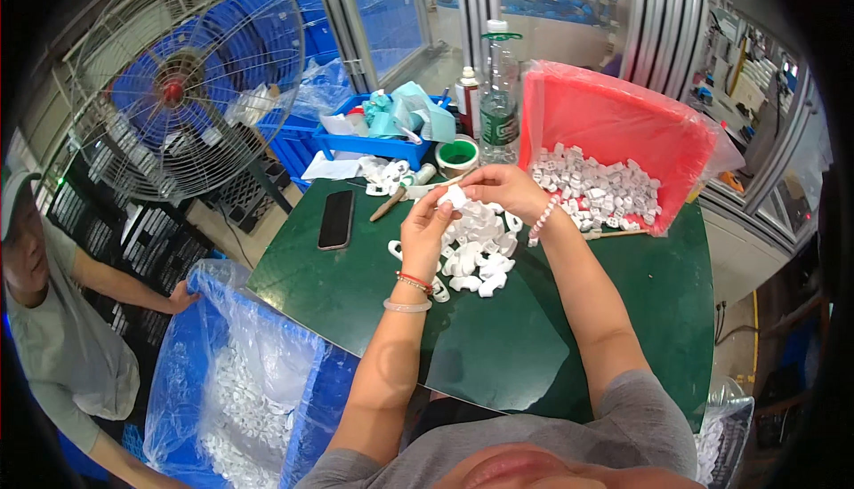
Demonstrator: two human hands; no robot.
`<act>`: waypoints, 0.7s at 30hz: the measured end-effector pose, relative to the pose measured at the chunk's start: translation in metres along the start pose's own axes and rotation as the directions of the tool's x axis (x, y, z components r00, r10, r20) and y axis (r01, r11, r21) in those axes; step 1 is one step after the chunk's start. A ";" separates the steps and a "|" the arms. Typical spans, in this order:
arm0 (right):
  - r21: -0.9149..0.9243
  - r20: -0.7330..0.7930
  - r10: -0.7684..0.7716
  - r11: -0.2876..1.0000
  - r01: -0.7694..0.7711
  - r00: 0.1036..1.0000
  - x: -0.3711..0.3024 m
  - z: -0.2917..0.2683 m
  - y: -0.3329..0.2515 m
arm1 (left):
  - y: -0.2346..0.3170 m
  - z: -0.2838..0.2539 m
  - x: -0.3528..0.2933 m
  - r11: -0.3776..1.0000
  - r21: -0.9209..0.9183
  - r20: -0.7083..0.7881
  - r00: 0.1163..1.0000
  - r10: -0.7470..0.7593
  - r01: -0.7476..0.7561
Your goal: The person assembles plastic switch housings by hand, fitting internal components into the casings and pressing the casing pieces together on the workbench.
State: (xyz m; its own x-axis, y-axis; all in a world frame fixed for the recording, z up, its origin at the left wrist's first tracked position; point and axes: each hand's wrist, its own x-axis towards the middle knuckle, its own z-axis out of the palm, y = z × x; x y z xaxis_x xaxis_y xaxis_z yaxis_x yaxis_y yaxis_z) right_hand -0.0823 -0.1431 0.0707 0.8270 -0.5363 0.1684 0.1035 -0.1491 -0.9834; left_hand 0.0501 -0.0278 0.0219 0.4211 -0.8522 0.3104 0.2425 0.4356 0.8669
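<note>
Both my hands meet above the middle of a green table. A small white plastic part [456,196] is pinched in the fingertips of my left hand [425,233]. My right hand [510,192] is closed at the same part from the right, its thumb and fingers partly hiding it. Below them lies a loose pile of similar white plastic parts [480,253]. A tool with a wooden handle [388,204] rests left of the hands; its far end is hard to make out.
A tilted red bin [614,107] holds many white pieces [596,188]. Behind the hands stand a plastic bottle [499,102], a tape roll [457,153] and a blue crate [378,147]. A phone [336,220] lies left. A person [71,311] touches a lined blue bin [307,400]; a fan [173,91] stands behind.
</note>
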 end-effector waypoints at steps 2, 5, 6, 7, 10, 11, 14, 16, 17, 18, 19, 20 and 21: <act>-0.044 0.003 -0.025 0.999 0.026 1.000 0.003 0.006 -0.003 | -0.001 -0.005 0.001 0.996 -0.093 0.003 1.000 0.009 -0.009; -0.214 -0.043 -0.057 0.976 0.047 0.997 -0.005 0.016 -0.016 | -0.008 -0.008 0.001 0.985 -0.172 0.005 1.000 -0.014 0.014; -0.228 -0.050 -0.074 0.972 0.060 0.996 -0.008 0.013 -0.014 | -0.009 -0.006 0.000 0.981 -0.187 0.019 0.998 -0.055 0.058; -0.242 -0.067 -0.090 0.968 0.071 0.994 -0.011 0.009 -0.014 | -0.010 -0.004 0.001 0.975 -0.204 0.064 0.995 -0.078 0.090; -0.201 -0.105 -0.055 0.979 0.033 0.993 -0.011 0.009 -0.005 | 0.002 -0.004 -0.004 0.987 -0.094 0.077 0.989 -0.124 0.131; -0.205 -0.096 -0.050 0.978 0.029 0.994 -0.009 0.010 -0.006 | 0.003 -0.005 -0.005 0.987 -0.101 0.069 0.990 -0.122 0.128; -0.136 -0.098 -0.047 0.990 0.033 0.994 -0.007 0.012 -0.009 | 0.000 -0.003 -0.003 0.985 -0.172 0.138 0.990 0.007 0.017; -0.133 -0.103 -0.041 0.991 0.027 0.994 -0.005 0.009 -0.007 | 0.000 -0.001 0.002 0.999 0.053 0.068 0.998 -0.002 -0.002; -0.129 -0.111 -0.041 0.991 0.027 0.993 -0.005 0.011 -0.005 | 0.004 0.000 0.000 0.983 0.181 0.034 0.999 -0.023 0.017; -0.113 -0.102 -0.029 0.993 0.018 0.994 -0.006 0.013 -0.007 | 0.001 0.001 0.000 0.985 0.170 0.001 1.000 0.029 -0.029; -0.099 -0.094 -0.029 0.995 0.019 0.995 -0.004 0.017 -0.011 | -0.001 0.000 0.001 0.983 0.164 -0.027 0.996 0.089 -0.083; -0.104 -0.089 -0.031 0.994 0.022 0.996 -0.002 0.017 -0.009 | -0.005 -0.002 0.000 0.974 0.170 -0.086 0.982 0.165 -0.149; -0.110 -0.081 -0.034 0.994 0.025 0.996 0.000 0.016 -0.006 | -0.011 -0.006 0.003 0.944 0.263 -0.096 0.968 0.233 -0.201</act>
State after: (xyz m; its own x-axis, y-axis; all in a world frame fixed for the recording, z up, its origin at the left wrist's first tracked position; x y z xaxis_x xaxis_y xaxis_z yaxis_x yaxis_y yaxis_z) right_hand -0.0739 -0.1290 0.0757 0.7756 -0.5965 0.2064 0.0626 -0.2527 -0.9655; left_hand 0.0540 -0.0334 0.0114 0.5480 -0.6954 0.4649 -0.0859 0.5061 0.8582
